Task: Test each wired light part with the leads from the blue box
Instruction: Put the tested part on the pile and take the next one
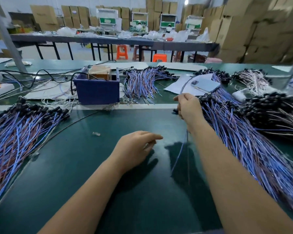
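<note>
My right hand [188, 108] is raised beside the big right heap of wired light parts [243, 141] and pinches one part by its black head [175, 111]; that part's blue wire [179, 154] hangs down toward the mat. My left hand [135, 147] hovers low over the green mat, fingers loosely bent, with something small and pale at its fingertips that I cannot make out. The blue box [97, 90] with a transformer inside stands at the back centre. Its thin leads [64, 101] trail onto the table in front of it.
Another heap of blue-wired parts [19, 130] lies at the left and a third [142, 81] behind the box. A phone [205, 85] rests on white paper at the back right. A small clear piece [96, 133] lies on the green mat [108, 183].
</note>
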Demonstrator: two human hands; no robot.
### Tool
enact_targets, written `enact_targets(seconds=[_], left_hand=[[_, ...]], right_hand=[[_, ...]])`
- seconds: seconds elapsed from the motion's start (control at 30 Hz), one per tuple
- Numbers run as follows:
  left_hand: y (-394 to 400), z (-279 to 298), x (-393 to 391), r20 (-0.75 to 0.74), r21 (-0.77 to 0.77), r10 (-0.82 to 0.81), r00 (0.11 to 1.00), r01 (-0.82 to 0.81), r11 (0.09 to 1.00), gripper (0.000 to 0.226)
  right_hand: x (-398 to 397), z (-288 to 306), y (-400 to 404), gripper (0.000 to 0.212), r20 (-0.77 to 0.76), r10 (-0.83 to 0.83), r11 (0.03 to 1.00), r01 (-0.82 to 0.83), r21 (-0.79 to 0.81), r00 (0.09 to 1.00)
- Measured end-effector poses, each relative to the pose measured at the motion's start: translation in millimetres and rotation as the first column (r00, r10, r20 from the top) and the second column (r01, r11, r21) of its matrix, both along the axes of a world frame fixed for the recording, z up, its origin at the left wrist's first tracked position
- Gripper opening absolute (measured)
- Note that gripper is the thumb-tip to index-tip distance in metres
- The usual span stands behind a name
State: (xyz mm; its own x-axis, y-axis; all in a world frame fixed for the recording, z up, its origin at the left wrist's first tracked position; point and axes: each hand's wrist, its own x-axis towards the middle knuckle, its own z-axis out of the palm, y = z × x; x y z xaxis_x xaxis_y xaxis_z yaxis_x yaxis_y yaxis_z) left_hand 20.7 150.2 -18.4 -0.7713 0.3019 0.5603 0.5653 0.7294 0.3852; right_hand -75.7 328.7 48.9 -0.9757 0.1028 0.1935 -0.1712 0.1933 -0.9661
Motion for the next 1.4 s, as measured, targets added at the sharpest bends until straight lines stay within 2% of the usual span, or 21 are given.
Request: enact_targets(seconds=[0.03, 0.1, 0.17, 0.3, 0.4, 0.43, 0.5, 0.57, 0.7, 0.8, 0.9, 1.0, 1.1, 1.2, 1.33, 1.4], left_hand=[[-1, -1, -1, 0.013, 0.011, 0.020, 1.000, -0.020, 1.000, 0.030], [-5, -2, -3, 0.040, 0.071, 0.060, 0.997, -0.063, 0.996, 0.023], [-9, -3, -5, 0.054, 0.138, 0.087, 0.995, -0.094, 0.986, 0.020], [-10, -4, -7, 0.088, 0.178, 0.119, 0.989, -0.133, 0.975, 0.018], [-11, -4, -7, 0.110, 0.209, 0.129, 0.986, -0.150, 0.966, 0.017], [-11, -4, -7, 0.122, 0.225, 0.143, 0.982, -0.167, 0.960, 0.017], [-14, -2, -8, 0.138, 0.250, 0.199, 0.970, -0.229, 0.941, 0.016], [-23, 0, -10, 0.138, 0.265, 0.293, 0.946, -0.320, 0.910, 0.017], [-55, 4, -13, 0.174, 0.317, 0.484, 0.857, -0.515, 0.797, 0.019], [-85, 7, -12, 0.181, 0.298, 0.629, 0.756, -0.652, 0.697, 0.021], [-116, 8, -8, 0.187, 0.240, 0.766, 0.615, -0.785, 0.572, 0.023], [-137, 8, -9, 0.296, 0.085, 0.847, 0.442, -0.895, 0.438, 0.037], [-144, 9, -14, 0.381, -0.081, 0.855, 0.353, -0.908, 0.411, 0.046], [-144, 8, -18, 0.378, -0.141, 0.871, 0.314, -0.911, 0.389, 0.038], [-146, 6, -21, 0.398, -0.195, 0.882, 0.254, -0.915, 0.352, 0.037], [-146, 5, -23, 0.383, -0.226, 0.893, 0.238, -0.913, 0.340, 0.036]], right_hand=[[-5, 4, 17, 0.030, -0.021, -0.084, 0.981, 0.087, 0.174, 0.996], [-11, 8, 48, 0.029, -0.073, -0.230, 0.830, 0.235, 0.506, 0.970], [-13, 5, 73, 0.026, -0.086, -0.344, 0.668, 0.309, 0.677, 0.935], [-9, -3, 94, 0.016, -0.046, -0.452, 0.490, 0.291, 0.821, 0.891], [-4, -8, 84, 0.035, -0.151, -0.504, 0.359, 0.366, 0.859, 0.851], [-2, -10, 75, 0.040, -0.204, -0.505, 0.348, 0.414, 0.841, 0.839], [1, -12, 45, 0.042, -0.280, -0.453, 0.406, 0.475, 0.781, 0.846], [5, -17, 2, 0.044, -0.306, -0.334, 0.499, 0.443, 0.745, 0.891], [23, -36, -98, 0.040, -0.207, -0.009, 0.635, 0.165, 0.754, 0.978], [38, -54, -157, 0.039, -0.112, 0.207, 0.644, -0.049, 0.764, 0.972], [50, -63, -179, 0.032, -0.218, 0.333, 0.626, -0.042, 0.778, 0.918], [54, -62, -172, 0.017, -0.284, 0.410, 0.704, -0.103, 0.702, 0.866], [57, -64, -168, 0.017, -0.173, 0.542, 0.660, -0.289, 0.694, 0.822], [52, -66, -171, 0.024, -0.119, 0.543, 0.647, -0.324, 0.690, 0.831], [42, -72, -170, 0.038, -0.068, 0.482, 0.565, -0.251, 0.786, 0.873], [40, -74, -170, 0.041, -0.061, 0.437, 0.578, -0.229, 0.783, 0.897]])
